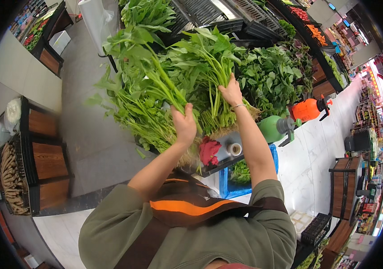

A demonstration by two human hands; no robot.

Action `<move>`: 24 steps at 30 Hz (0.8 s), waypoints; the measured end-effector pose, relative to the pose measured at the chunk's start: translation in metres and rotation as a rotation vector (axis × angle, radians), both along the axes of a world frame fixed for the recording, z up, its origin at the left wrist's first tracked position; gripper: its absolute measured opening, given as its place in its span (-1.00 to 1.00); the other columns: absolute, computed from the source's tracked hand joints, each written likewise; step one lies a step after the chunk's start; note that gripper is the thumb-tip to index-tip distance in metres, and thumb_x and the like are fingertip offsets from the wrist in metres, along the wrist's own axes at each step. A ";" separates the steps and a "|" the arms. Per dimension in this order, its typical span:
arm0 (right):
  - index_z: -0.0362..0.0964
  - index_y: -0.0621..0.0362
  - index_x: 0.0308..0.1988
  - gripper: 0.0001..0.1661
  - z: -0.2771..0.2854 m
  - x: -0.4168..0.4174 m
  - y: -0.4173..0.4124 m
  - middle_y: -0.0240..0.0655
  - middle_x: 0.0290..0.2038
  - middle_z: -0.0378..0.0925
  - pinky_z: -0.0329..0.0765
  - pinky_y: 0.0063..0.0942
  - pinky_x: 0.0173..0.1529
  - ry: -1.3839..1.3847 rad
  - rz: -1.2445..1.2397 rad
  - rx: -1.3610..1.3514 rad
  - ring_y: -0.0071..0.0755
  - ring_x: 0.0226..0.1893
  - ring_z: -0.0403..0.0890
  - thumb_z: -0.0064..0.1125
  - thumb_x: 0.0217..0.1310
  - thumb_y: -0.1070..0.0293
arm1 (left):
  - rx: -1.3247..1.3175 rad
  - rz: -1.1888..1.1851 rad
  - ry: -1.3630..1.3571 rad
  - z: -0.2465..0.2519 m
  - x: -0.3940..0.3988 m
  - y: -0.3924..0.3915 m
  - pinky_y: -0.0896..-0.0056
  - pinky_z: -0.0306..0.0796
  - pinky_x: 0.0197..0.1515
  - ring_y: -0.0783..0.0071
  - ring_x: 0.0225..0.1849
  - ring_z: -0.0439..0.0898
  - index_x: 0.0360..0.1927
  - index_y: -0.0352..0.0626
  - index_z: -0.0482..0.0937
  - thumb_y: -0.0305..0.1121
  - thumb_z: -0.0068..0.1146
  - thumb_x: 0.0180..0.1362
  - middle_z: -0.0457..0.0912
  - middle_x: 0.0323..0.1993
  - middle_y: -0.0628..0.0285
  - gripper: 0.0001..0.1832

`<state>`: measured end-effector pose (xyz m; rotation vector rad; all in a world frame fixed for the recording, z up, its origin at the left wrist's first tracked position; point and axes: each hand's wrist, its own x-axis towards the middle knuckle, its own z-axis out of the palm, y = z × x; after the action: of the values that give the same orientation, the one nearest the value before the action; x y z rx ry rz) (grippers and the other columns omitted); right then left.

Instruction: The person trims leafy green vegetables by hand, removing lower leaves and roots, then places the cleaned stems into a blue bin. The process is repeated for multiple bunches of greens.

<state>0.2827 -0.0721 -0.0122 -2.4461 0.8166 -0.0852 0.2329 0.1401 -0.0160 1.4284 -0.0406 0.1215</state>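
My left hand (183, 122) is closed around the stems of a bunch of leafy greens (163, 79), its leaves pointing up and to the left. To the right, my right hand (232, 91) grips the stems of another leafy bunch (211, 55) on the pile, thumb on one side and fingers behind. Below that hand lie rooted stems (216, 122) of more greens. Other long-stemmed greens (137, 117) spread out at the left side of the stand. A red cloth (209, 151) and a roll of tape (234, 149) rest at the stand's near edge.
A green spray bottle (272, 128) and an orange one (307, 109) stand at the right. Darker leafy greens (269, 74) lie behind them. Black crates (195, 13) are at the back, a plastic bag roll (94, 23) at the left. A blue-lined crate (224, 185) sits below.
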 end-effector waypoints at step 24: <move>-0.18 0.02 0.38 -0.16 -0.003 -0.001 -0.018 0.25 0.30 -0.05 0.17 -0.14 0.30 -0.021 0.283 0.049 0.30 0.26 0.12 -0.02 0.21 0.16 | 1.010 -0.759 0.182 -0.023 0.070 -0.100 0.01 0.44 -0.07 -0.16 -0.08 0.55 0.01 -0.57 0.18 -0.06 -0.12 0.26 0.52 -0.15 -0.36 -0.38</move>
<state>0.2820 -0.0899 -0.0150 -2.4828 0.4515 0.0145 0.3024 0.0396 -0.0391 2.3126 -0.5501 -0.7538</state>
